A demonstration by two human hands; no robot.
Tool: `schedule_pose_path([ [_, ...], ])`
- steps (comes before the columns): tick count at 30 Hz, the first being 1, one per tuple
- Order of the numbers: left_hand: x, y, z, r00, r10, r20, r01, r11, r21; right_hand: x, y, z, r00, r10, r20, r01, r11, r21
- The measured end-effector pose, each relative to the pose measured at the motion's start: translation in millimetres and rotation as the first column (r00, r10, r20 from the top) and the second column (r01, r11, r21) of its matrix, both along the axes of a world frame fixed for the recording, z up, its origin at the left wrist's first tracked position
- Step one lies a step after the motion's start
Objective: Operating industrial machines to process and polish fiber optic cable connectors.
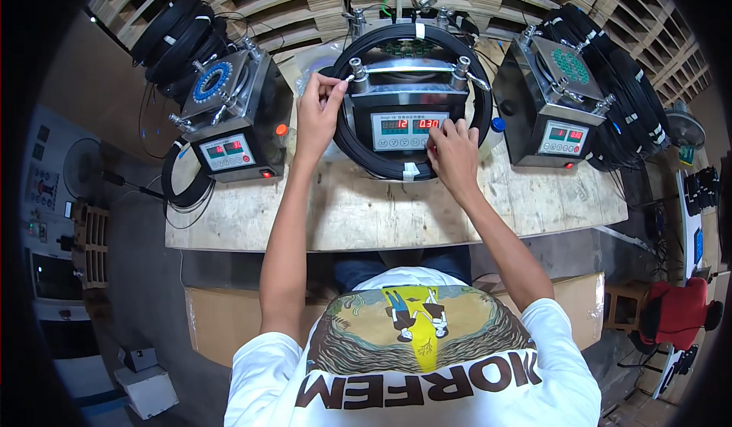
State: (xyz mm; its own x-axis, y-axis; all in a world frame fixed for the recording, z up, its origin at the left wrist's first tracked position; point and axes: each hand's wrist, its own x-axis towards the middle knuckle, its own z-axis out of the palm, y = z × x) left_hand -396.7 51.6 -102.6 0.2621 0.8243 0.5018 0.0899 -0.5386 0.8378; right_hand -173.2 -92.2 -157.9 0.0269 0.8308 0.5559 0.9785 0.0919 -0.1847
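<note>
On the wooden worktop, a black coil rings the middle machine; its ten-o'clock edge is pinched by left hand, six-o'clock edge by right hand.

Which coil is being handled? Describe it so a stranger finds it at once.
On the wooden workbench stand three metal machines with red digital readouts. The black cable coil rings the middle machine, with the left hand and right hand on it. Unlike the stacked coils beside the outer machines, it lies alone, bound with white tape.

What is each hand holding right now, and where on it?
Left hand pinches the black cable coil at its upper-left rim. Right hand rests on the coil's lower right; grip unclear.
</note>
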Motion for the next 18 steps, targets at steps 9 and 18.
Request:
schedule_pose_path([
  [9,-0.2,-5.2,3.7,1.000,0.020,0.001,-0.020,0.999,-0.044,-14.5,10.6,9.8,0.979,-0.167,-0.113,0.166,0.986,-0.018],
  [18,0.6,-3.2,8.2,1.000,0.012,0.001,-0.012,0.998,-0.056,-10.8,12.6,12.3,0.980,-0.139,-0.144,0.133,0.990,-0.050],
])
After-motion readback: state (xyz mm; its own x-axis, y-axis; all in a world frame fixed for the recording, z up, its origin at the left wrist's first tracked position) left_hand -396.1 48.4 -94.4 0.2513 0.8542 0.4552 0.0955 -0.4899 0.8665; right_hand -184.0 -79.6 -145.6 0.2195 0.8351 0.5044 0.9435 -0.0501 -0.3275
